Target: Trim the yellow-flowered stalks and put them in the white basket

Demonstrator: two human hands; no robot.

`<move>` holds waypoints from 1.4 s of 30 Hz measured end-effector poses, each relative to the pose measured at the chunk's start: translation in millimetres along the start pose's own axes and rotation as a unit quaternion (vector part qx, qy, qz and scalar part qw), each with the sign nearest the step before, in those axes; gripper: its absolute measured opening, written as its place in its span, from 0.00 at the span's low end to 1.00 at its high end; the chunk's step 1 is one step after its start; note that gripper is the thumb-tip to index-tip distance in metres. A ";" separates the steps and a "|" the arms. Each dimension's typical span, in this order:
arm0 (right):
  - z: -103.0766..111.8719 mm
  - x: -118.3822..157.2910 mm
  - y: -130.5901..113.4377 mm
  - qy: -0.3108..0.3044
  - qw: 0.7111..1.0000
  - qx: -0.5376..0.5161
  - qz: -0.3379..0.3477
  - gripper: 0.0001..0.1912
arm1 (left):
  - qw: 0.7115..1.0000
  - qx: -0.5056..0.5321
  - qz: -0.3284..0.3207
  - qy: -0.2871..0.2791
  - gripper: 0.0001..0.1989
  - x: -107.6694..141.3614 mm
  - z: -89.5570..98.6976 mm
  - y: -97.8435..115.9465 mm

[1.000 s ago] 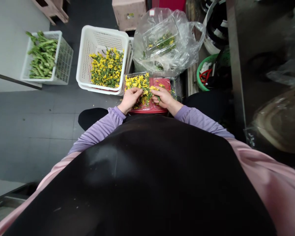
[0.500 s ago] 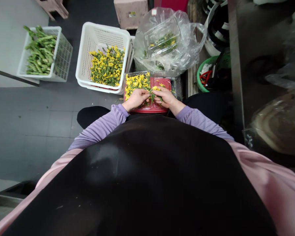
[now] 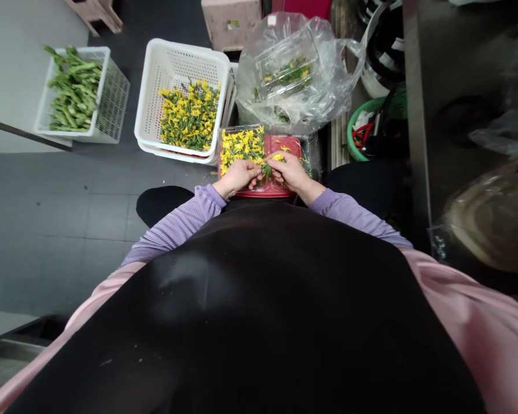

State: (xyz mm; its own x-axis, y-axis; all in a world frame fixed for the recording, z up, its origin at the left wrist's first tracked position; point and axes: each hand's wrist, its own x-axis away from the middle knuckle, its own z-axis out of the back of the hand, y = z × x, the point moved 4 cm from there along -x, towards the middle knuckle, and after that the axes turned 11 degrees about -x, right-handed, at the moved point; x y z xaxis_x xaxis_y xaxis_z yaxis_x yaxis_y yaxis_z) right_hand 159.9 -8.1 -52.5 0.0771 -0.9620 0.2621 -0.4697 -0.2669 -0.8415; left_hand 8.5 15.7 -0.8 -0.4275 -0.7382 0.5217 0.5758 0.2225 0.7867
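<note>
Over a red tray point(image 3: 290, 144), my left hand point(image 3: 240, 176) and my right hand point(image 3: 292, 172) come together almost fingertip to fingertip. Both pinch at small green baby cucumbers with yellow blossoms point(image 3: 267, 170), which lie between the fingers; which hand grips which one is partly hidden. Left of them a clear plastic box point(image 3: 220, 150) on the tray is filled with blossomed baby cucumbers point(image 3: 242, 144). A few loose pieces and yellow petals lie on the tray's right side, partly under my right hand.
A white basket point(image 3: 149, 109) holds more blossomed cucumbers. Farther left, another white basket point(image 3: 112, 103) has thick green stems. A clear plastic bag point(image 3: 328, 98) with plastic boxes stands behind the tray. A green basket point(image 3: 352, 135) and a metal table edge point(image 3: 416, 115) are at right.
My right hand has shifted slightly, its fingers now curled over the top of the green cucumbers. My left hand stays almost in place, and the view has moved a little.
</note>
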 end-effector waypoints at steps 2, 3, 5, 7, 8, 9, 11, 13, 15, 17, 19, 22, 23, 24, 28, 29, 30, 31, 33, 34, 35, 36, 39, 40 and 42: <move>0.5 0.0 0.8 0.007 1.000 -0.004 -0.003 0.13 | 1.000 0.001 -0.001 0.002 0.16 -0.2 -0.9 -0.1; 0.3 0.2 1.1 0.009 1.000 -0.007 -0.005 0.14 | 1.000 0.001 -0.004 0.002 0.17 -0.4 -1.4 -0.1; -0.9 1.2 1.2 0.011 1.000 -0.020 -0.014 0.14 | 1.000 0.007 -0.010 0.004 0.16 -0.9 -1.7 -0.5; -3.4 3.0 0.9 0.011 0.999 -0.040 -0.028 0.15 | 1.000 0.021 -0.012 0.011 0.13 -1.5 -1.2 -2.1; -4.8 4.0 0.8 0.011 0.998 -0.051 -0.037 0.15 | 0.999 0.030 -0.010 0.016 0.12 -1.9 -0.8 -3.3; -6.3 5.0 0.6 0.013 0.997 -0.060 -0.045 0.16 | 0.999 0.039 -0.005 0.019 0.12 -2.2 -0.5 -4.9; -7.9 6.6 -0.1 0.026 0.996 -0.066 -0.052 0.16 | 0.998 0.055 0.006 0.014 0.12 -2.4 -0.8 -8.3; -7.6 7.6 -1.5 0.050 0.996 -0.054 -0.044 0.16 | 0.997 0.071 0.014 -0.007 0.11 -1.7 -2.5 -10.6; -6.7 8.3 -2.9 0.073 0.996 -0.034 -0.027 0.16 | 0.996 0.084 0.010 -0.031 0.09 -0.2 -4.7 -10.9; -6.2 9.2 -3.3 0.089 0.996 -0.018 -0.015 0.16 | 0.995 0.087 0.001 -0.043 0.07 1.4 -6.3 -9.8; -6.4 10.0 -2.5 0.097 0.995 -0.011 -0.010 0.16 | 0.996 0.081 -0.003 -0.046 0.09 2.5 -7.6 -8.5; -7.6 10.2 0.1 0.093 0.996 -0.012 -0.011 0.16 | 0.997 0.073 -0.002 -0.035 0.11 3.1 -8.9 -7.4; -8.0 9.9 1.2 0.090 0.996 -0.017 -0.012 0.17 | 0.997 0.073 -0.001 -0.028 0.11 3.1 -9.3 -7.3; -8.4 9.5 2.3 0.087 0.996 -0.025 -0.014 0.17 | 0.997 0.074 -0.001 -0.020 0.11 3.0 -9.7 -7.5; -10.2 8.8 6.8 0.087 0.994 -0.067 -0.027 0.21 | 0.998 0.061 -0.011 -0.004 0.11 0.4 -11.3 -10.3; -10.8 9.1 7.7 0.090 0.993 -0.073 -0.032 0.21 | 0.998 0.053 -0.020 0.000 0.12 -0.9 -11.2 -11.0; -11.7 9.6 8.6 0.091 0.992 -0.077 -0.038 0.20 | 0.999 0.043 -0.031 0.006 0.12 -2.2 -10.7 -11.4; -12.7 10.2 9.3 0.090 0.992 -0.080 -0.045 0.19 | 0.999 0.033 -0.041 0.013 0.13 -3.6 -9.9 -11.6; -14.8 11.1 10.8 0.083 0.991 -0.091 -0.059 0.17 | 0.998 0.015 -0.053 0.027 0.14 -5.6 -7.6 -11.6; -15.2 11.1 11.5 0.081 0.990 -0.097 -0.065 0.17 | 0.998 0.008 -0.052 0.029 0.15 -6.2 -6.7 -11.6; -14.8 10.9 11.8 0.084 0.989 -0.103 -0.067 0.17 | 0.999 0.004 -0.047 0.027 0.16 -6.4 -6.0 -11.6; -13.5 10.4 12.0 0.091 0.988 -0.107 -0.067 0.17 | 0.999 0.001 -0.040 0.020 0.17 -6.2 -5.6 -11.5; -7.9 7.5 11.5 0.118 0.984 -0.116 -0.060 0.17 | 1.000 -0.013 -0.019 -0.008 0.18 -3.8 -5.9 -11.7; -6.5 6.5 11.1 0.123 0.983 -0.121 -0.058 0.17 | 1.000 -0.019 -0.015 -0.017 0.17 -2.8 -6.4 -11.9; -5.0 5.2 10.3 0.129 0.981 -0.133 -0.059 0.17 | 0.999 -0.033 -0.014 -0.027 0.15 -1.4 -7.5 -12.4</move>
State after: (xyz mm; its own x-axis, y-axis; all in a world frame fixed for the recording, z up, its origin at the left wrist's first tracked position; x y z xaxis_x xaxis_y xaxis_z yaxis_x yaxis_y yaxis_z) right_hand 151.0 -15.6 -57.4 -0.0644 -0.8696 0.4896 -0.6867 -0.3174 -0.6540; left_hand 7.2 9.2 -13.7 -0.4803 -0.7081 0.5176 0.6067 0.1580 0.7791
